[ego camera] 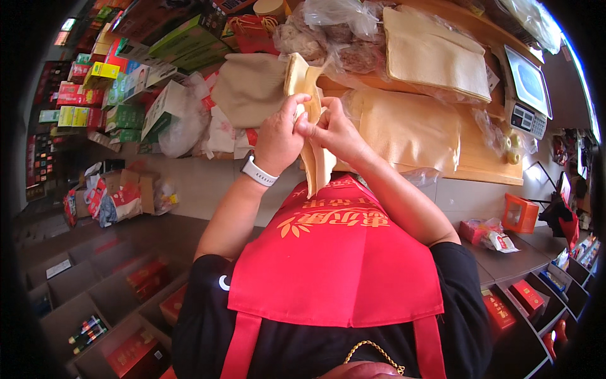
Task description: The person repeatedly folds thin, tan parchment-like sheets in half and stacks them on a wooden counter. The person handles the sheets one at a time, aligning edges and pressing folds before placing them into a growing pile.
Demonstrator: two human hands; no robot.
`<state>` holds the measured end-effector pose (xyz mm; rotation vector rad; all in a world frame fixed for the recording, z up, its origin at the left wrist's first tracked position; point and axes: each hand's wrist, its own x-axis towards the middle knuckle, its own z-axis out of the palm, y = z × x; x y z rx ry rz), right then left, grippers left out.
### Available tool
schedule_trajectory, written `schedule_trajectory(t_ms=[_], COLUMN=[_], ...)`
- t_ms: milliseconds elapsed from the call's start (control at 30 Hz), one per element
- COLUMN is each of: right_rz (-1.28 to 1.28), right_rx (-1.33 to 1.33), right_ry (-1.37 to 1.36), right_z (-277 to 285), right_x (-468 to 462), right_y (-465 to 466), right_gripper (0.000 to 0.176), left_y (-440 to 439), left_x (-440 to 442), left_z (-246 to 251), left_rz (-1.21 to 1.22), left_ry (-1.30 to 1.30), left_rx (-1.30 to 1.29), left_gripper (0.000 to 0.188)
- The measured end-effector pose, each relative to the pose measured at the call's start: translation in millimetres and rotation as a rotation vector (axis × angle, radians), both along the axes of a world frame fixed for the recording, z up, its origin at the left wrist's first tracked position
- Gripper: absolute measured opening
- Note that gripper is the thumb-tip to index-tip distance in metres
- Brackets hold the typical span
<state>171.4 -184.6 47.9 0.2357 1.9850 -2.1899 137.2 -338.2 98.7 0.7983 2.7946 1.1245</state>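
Observation:
A folded stack of thin yellowish sheets, which look like tofu skin [318, 166], stands on edge between my two hands above the counter's front edge. My left hand [277, 135], with a white-banded watch on the wrist, grips its left side. On the other side my right hand [338, 132] pinches the upper layers, thumb and fingertips close to the left thumb. To the right lies a wide flat pile of similar sheets [407, 130] on clear plastic. A thicker folded pile [433, 54] rests behind it. A beige textured cloth [251, 87] lies left of my hands.
The wooden counter [492, 163] carries a digital scale [525, 113] at the right, with a few round pale-green fruits [512, 156] near it. Filled clear plastic bags [350, 45] sit at the back. Packaged boxes [125, 116] crowd the left. An open cardboard box [147, 194] stands lower left.

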Motion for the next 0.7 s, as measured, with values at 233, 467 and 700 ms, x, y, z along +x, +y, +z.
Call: schedule_trajectory(t_ms=[233,467,700], right_rz=[-0.197,-0.341,-0.510], right_rx=[-0.327,0.185,-0.029], right_ry=[0.002,-0.229,-0.226], right_z=[-50,-115,-125], right_x=[0,6,11], right_y=[23,40,55], right_gripper=[0.028,0.036,0.025], left_y=[-14,-24,-60], left_x=[-4,-17,-22], left_z=[-18,-11,-12], left_rz=[0.039,-0.003,0.072], left_ry=[-0.190,-0.180,-0.423], left_rx=[0.106,0.300,0.383], left_gripper=[0.026,0.024,0.024])
